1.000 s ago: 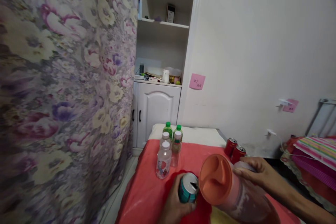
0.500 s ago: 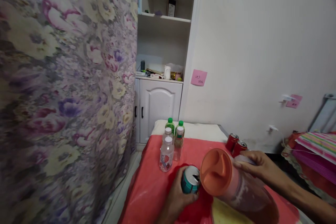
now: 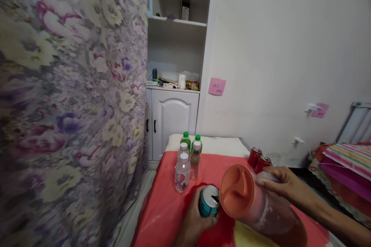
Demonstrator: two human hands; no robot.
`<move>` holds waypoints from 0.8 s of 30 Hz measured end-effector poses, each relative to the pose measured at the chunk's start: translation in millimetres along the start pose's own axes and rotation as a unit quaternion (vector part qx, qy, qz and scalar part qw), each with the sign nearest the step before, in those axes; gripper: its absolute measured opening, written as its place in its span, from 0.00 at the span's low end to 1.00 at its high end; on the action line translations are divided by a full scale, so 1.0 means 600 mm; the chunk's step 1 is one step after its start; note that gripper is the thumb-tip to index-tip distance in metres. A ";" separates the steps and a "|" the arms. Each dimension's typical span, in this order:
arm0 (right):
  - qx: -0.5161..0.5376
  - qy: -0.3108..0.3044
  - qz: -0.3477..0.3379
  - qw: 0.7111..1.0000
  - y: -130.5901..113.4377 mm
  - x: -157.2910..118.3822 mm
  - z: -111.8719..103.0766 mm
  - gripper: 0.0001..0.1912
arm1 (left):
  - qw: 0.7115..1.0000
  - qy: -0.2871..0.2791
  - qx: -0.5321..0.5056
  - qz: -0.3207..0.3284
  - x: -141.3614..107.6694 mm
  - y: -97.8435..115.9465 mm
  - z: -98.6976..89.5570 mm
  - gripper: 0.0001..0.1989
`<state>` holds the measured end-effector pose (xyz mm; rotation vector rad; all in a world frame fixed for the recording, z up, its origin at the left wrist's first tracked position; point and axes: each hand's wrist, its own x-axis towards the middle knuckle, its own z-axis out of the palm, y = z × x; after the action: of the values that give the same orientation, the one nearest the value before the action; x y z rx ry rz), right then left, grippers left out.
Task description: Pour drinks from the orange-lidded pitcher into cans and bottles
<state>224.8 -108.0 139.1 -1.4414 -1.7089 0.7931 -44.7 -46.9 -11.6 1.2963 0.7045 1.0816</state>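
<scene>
My left hand (image 3: 194, 216) is wrapped round a teal drink can (image 3: 209, 201), its silver top open and tilted toward the right. Close beside the can's top is the orange lid of a clear pitcher (image 3: 272, 216), which lies tipped toward the left with brownish liquid in it. My right hand (image 3: 279, 183) grips the pitcher by its pale handle. Whether any liquid runs from the lid to the can I cannot make out. Both are held over a table with a red cover (image 3: 162, 200).
Several clear bottles (image 3: 182, 175) with white or green caps stand left of centre on the table. Two red cans (image 3: 262, 163) stand at the back right. A yellow patch (image 3: 246, 235) lies under the pitcher. Behind are a white cabinet (image 3: 175, 123) and a floral curtain (image 3: 72, 104).
The camera view has shifted slightly, moving the scene a little left and down. Both hands keep hold of the can and the pitcher in nearly the same pose.
</scene>
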 end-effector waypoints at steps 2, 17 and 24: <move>0.003 0.002 -0.001 1.000 -0.001 0.000 0.000 0.27 | 1.000 -0.002 -0.006 0.006 0.001 -0.003 -0.002 0.36; -0.023 -0.014 -0.002 1.000 0.008 0.005 -0.002 0.27 | 1.000 0.000 -0.005 0.030 0.007 -0.022 -0.008 0.36; -0.026 -0.009 0.008 1.000 0.004 0.004 -0.003 0.27 | 1.000 0.003 -0.015 0.010 0.004 -0.009 -0.002 0.37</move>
<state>227.6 -105.2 138.2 -1.4872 -1.7459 0.7786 -43.9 -43.9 -16.8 1.2779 0.6791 1.1081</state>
